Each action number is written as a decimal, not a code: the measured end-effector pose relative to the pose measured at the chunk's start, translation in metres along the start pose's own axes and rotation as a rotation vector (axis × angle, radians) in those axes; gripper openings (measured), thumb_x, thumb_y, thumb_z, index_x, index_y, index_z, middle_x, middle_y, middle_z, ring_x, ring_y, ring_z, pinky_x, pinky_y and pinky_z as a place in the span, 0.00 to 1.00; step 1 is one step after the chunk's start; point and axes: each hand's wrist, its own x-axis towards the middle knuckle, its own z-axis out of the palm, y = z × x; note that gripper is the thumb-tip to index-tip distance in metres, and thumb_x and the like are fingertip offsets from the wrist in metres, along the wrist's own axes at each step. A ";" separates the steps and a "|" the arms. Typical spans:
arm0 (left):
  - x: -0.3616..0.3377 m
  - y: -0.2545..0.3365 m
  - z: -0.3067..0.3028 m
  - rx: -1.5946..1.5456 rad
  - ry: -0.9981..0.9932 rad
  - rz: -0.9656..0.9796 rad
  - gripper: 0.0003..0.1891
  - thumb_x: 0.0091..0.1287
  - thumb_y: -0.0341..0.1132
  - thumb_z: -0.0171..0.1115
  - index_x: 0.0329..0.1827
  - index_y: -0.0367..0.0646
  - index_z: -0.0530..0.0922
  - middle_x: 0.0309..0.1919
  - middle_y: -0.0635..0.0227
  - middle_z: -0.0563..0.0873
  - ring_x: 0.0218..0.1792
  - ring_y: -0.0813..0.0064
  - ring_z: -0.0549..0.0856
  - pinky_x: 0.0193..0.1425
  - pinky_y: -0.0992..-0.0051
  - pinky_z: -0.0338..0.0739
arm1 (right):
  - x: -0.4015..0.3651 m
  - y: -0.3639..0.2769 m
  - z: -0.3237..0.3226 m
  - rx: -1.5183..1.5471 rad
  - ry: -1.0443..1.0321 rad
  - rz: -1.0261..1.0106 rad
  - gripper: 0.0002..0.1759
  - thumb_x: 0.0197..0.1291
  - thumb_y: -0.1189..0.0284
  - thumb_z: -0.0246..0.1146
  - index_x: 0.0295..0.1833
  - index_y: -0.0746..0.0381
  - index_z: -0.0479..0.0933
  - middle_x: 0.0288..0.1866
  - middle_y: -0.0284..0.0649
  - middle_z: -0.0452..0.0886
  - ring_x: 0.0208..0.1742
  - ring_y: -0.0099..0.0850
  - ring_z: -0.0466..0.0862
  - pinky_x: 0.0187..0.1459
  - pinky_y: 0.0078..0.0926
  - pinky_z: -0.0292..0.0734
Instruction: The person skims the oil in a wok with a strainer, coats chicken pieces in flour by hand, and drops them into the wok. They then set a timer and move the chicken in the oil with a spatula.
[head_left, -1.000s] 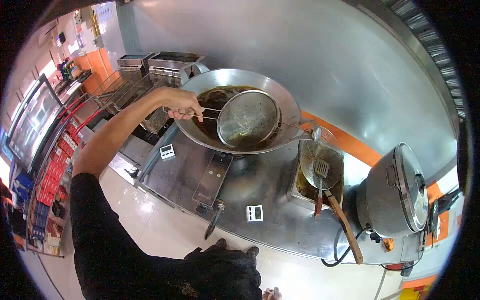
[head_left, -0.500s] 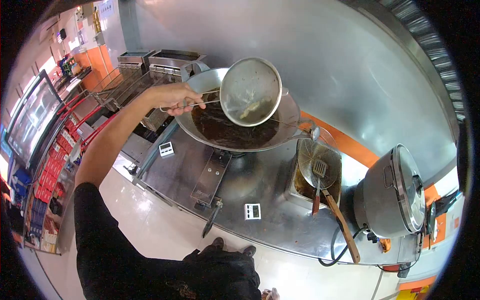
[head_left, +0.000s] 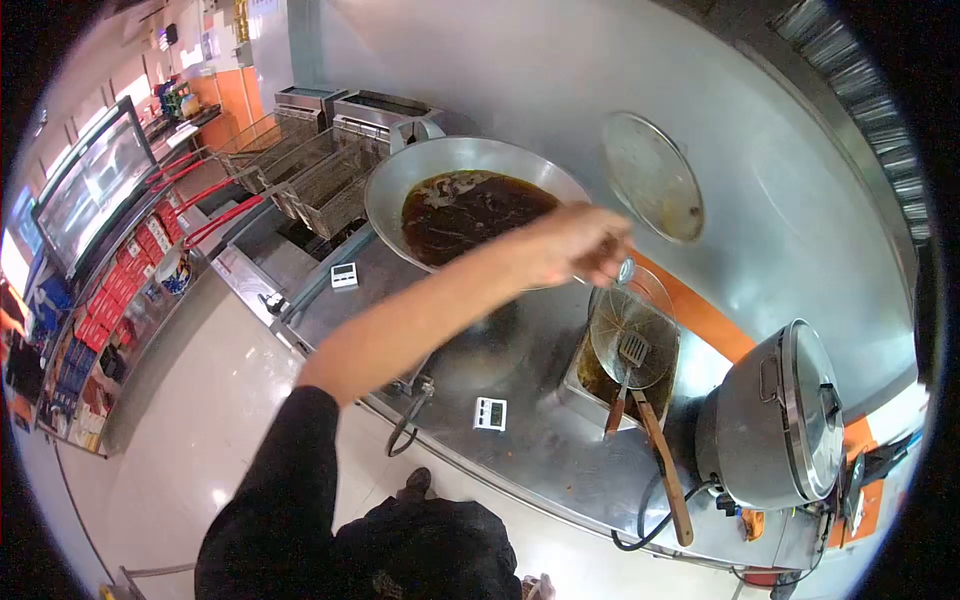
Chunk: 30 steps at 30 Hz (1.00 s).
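My left hand (head_left: 600, 245) is over the right rim of the wide metal wok (head_left: 395, 200), its fingers curled and blurred. It is closed at the lower left of the round mesh strainer (head_left: 652, 177), which is tilted up in front of the steel wall; the handle is hidden by the hand. Dark oil (head_left: 475, 215) with pale foam at its back left fills the wok. Below the hand, a wire skimmer (head_left: 655, 345) and a slotted turner (head_left: 632, 350) rest across a rectangular metal pan (head_left: 572, 390). My right hand is out of view.
Fryer baskets (head_left: 335, 185) with red handles stand left of the wok. Two white timers (head_left: 344, 275) (head_left: 490, 414) lie on the steel counter (head_left: 530, 450). A large lidded pot (head_left: 750, 420) is at the right, with a black cable by its base.
My left hand has swung right from the wok's left side to its right rim, and the strainer has moved from over the oil toward the wall. The view has shifted slightly.
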 end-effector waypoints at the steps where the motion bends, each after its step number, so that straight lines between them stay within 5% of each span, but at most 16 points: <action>1: 0.005 -0.011 0.020 -0.051 -0.039 -0.003 0.12 0.64 0.38 0.50 0.39 0.35 0.72 0.20 0.72 0.70 0.16 0.81 0.69 0.13 0.83 0.62 | 0.004 -0.004 -0.006 -0.008 -0.002 0.001 0.20 0.61 0.52 0.50 0.30 0.57 0.69 0.22 0.33 0.70 0.23 0.27 0.69 0.24 0.23 0.66; 9: 0.017 -0.157 0.124 -0.148 -0.166 -0.028 0.14 0.63 0.38 0.53 0.22 0.41 0.68 0.11 0.69 0.72 0.08 0.80 0.71 0.09 0.80 0.64 | 0.028 -0.029 -0.041 -0.073 -0.019 0.034 0.20 0.61 0.52 0.50 0.32 0.58 0.70 0.23 0.34 0.71 0.24 0.28 0.70 0.25 0.24 0.67; 17: 0.037 -0.285 0.122 -0.118 -0.102 -0.180 0.15 0.65 0.41 0.53 0.23 0.43 0.66 0.12 0.73 0.67 0.10 0.83 0.68 0.10 0.82 0.61 | 0.050 -0.042 -0.048 -0.097 -0.068 0.067 0.20 0.61 0.52 0.51 0.33 0.59 0.70 0.25 0.35 0.72 0.25 0.28 0.71 0.26 0.24 0.68; 23: 0.066 -0.328 0.098 -0.164 -0.089 -0.204 0.16 0.64 0.46 0.55 0.37 0.39 0.71 0.17 0.71 0.72 0.11 0.83 0.68 0.10 0.81 0.60 | 0.066 -0.047 -0.051 -0.115 -0.104 0.090 0.20 0.61 0.53 0.51 0.35 0.60 0.71 0.26 0.36 0.73 0.26 0.29 0.72 0.27 0.24 0.69; 30: 0.047 -0.312 0.099 -0.069 0.124 -0.307 0.23 0.62 0.51 0.53 0.42 0.35 0.70 0.20 0.65 0.76 0.16 0.75 0.79 0.16 0.79 0.77 | 0.076 -0.050 -0.045 -0.165 -0.165 0.113 0.20 0.60 0.53 0.52 0.36 0.61 0.71 0.27 0.37 0.73 0.27 0.29 0.72 0.27 0.25 0.69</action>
